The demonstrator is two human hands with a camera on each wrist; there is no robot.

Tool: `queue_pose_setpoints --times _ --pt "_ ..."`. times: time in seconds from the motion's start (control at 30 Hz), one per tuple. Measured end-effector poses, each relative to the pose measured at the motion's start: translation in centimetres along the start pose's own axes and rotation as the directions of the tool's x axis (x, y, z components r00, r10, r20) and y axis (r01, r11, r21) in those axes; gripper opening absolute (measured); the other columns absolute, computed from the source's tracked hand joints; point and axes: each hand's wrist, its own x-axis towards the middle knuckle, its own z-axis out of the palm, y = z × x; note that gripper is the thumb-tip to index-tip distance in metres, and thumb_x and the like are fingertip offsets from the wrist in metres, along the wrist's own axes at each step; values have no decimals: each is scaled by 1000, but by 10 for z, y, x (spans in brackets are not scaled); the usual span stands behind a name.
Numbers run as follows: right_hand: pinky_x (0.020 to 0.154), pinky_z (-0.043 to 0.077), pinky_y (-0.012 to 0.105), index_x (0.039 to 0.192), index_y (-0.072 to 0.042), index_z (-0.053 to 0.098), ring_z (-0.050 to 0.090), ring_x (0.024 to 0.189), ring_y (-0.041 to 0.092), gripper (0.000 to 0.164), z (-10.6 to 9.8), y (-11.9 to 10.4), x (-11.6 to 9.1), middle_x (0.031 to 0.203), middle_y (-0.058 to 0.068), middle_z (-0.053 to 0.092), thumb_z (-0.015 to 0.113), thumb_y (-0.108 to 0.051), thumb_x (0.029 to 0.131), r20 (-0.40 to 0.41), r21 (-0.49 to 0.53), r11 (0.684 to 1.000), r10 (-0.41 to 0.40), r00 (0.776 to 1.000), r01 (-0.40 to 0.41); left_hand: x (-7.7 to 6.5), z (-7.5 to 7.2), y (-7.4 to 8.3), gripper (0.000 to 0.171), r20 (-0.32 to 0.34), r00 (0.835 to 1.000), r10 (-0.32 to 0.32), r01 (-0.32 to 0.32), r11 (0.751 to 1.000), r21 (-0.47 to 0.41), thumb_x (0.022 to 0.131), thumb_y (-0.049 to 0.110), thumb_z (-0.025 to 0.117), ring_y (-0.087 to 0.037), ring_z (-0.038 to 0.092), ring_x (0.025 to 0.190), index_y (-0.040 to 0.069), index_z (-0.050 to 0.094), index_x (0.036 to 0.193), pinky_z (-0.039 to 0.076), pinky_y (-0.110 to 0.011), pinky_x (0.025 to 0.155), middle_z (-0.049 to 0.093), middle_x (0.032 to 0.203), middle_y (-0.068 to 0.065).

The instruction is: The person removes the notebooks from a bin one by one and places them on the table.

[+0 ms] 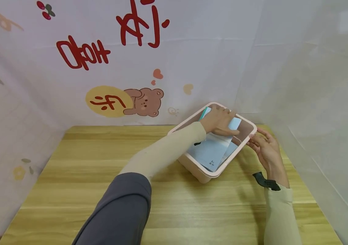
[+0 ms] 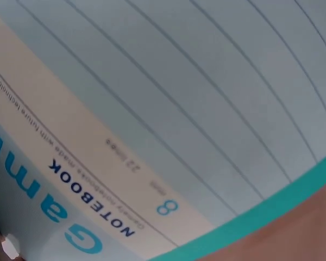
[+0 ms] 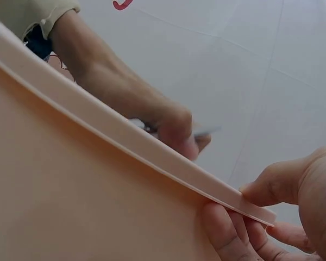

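Observation:
A pale pink plastic bin stands at the table's back right, turned at an angle. Inside it leans a light blue notebook with a teal spine edge; its lined cover fills the left wrist view. My left hand reaches over the bin and grips the notebook near its upper end, thumb towards the right. In the right wrist view that left hand is partly hidden by the bin's rim. My right hand pinches the rim at the right corner, thumb above and fingers beneath.
Another light blue sheet or notebook lies lower in the bin, mostly covered. The wooden table meets a white printed cloth behind the bin. A similar cloth hangs along the right side, near my right hand.

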Motion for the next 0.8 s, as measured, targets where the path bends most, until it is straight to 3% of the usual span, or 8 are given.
queue_pose_setpoints --times 0.07,0.27,0.5,0.8 --pt "78 61 24 143 -8 35 71 83 13 57 0 0 0 112 7 62 66 0 97 -1 13 1000 2 1000 -2 -3 -8 -3 79 -23 1000 -3 3 1000 -5 90 84 32 -19 52 135 25 43 142 35 -50 109 57 144 2" --pt "77 61 25 140 -10 36 70 82 14 55 0 1 1 109 7 61 66 3 96 -3 45 999 14 1000 -14 -14 -30 -9 88 -56 998 -14 12 1000 -26 90 83 33 -18 47 139 24 34 156 33 -44 108 51 151 2" --pt "76 61 25 139 -9 38 70 80 15 52 0 0 1 105 8 63 65 3 96 -5 72 997 15 1000 -15 -28 -58 -14 69 -170 985 -6 5 1000 -5 90 77 36 -11 49 109 24 46 132 30 -33 87 54 122 8" --pt "76 61 27 140 -9 37 71 80 17 53 1 1 1 110 10 62 64 5 97 0 85 996 18 1000 -18 -56 -101 -31 70 -266 963 -52 48 999 -23 90 79 37 -9 47 101 23 44 132 28 -33 86 53 113 8"
